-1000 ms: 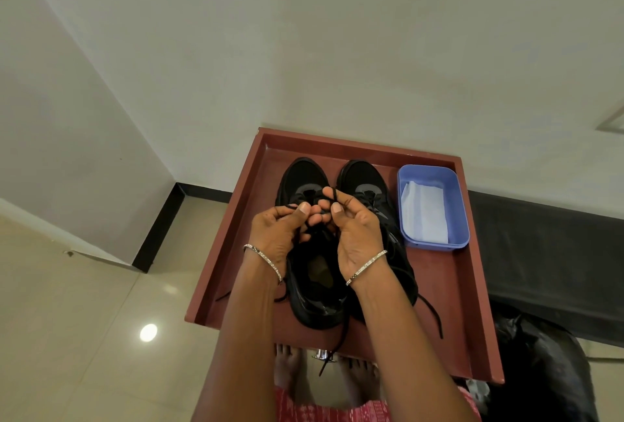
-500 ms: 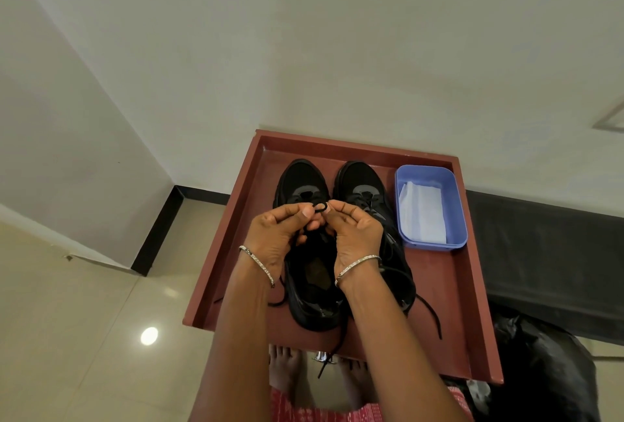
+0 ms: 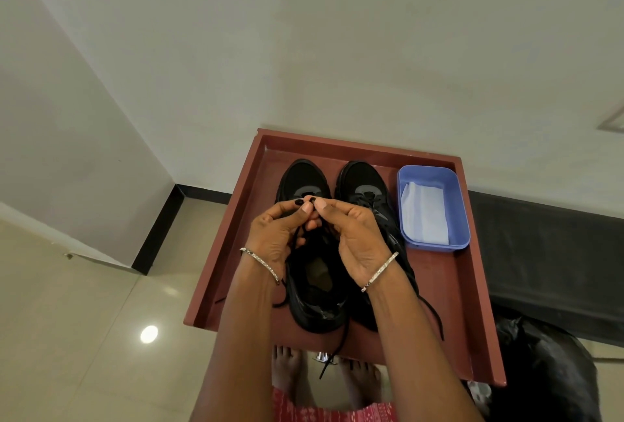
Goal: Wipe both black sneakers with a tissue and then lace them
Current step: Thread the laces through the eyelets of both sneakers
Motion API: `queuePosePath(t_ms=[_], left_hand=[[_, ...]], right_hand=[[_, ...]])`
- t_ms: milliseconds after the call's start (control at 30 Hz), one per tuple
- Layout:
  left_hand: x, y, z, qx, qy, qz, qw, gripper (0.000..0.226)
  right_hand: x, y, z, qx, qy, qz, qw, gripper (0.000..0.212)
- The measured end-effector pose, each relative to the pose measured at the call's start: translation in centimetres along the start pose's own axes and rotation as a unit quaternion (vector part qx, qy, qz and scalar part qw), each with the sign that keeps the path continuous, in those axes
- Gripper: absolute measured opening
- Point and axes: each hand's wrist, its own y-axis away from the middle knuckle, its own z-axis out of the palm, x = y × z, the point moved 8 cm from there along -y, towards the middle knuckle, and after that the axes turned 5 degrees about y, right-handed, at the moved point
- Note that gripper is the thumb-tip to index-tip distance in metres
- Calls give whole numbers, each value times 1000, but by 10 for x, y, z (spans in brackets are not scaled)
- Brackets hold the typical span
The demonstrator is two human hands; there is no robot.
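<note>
Black left sneaker (image 3: 304,182) and right sneaker (image 3: 366,185) stand side by side on the red-brown desk (image 3: 449,303). Left hand (image 3: 275,239) and right hand (image 3: 359,239), fingers curled, both pinch the lace (image 3: 341,342) above the left sneaker. White tissue (image 3: 423,215) lies in the blue tub (image 3: 460,205) just beside the right sneaker.
</note>
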Motion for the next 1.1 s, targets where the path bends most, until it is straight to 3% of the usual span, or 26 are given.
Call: queuePosePath(t_ms=[233, 367, 433, 533, 667, 767, 967, 1100], left_hand=[[4, -2, -2, 43, -71, 68, 994, 16], [16, 2, 3, 14, -129, 135, 982, 10], [26, 4, 9, -11, -214, 204, 955, 12], [33, 9, 21, -24, -355, 295, 887, 17], [39, 16, 31, -14, -454, 386, 803, 21], [38, 16, 33, -10, -485, 407, 774, 21], [31, 6, 33, -9, -522, 354, 776, 17], [29, 6, 21, -11, -405, 282, 870, 16]], right_hand=[[11, -5, -12, 166, 34, -27, 985, 11], [14, -9, -16, 189, 20, -2, 982, 13], [16, -12, -18, 196, 7, 17, 980, 14], [20, -17, -23, 221, 22, 49, 974, 15], [24, -21, -25, 234, 29, 94, 967, 13], [23, -21, -23, 211, 29, 107, 971, 14], [19, -24, -23, 202, 45, 83, 975, 14], [15, -26, -18, 187, 38, 48, 980, 10]])
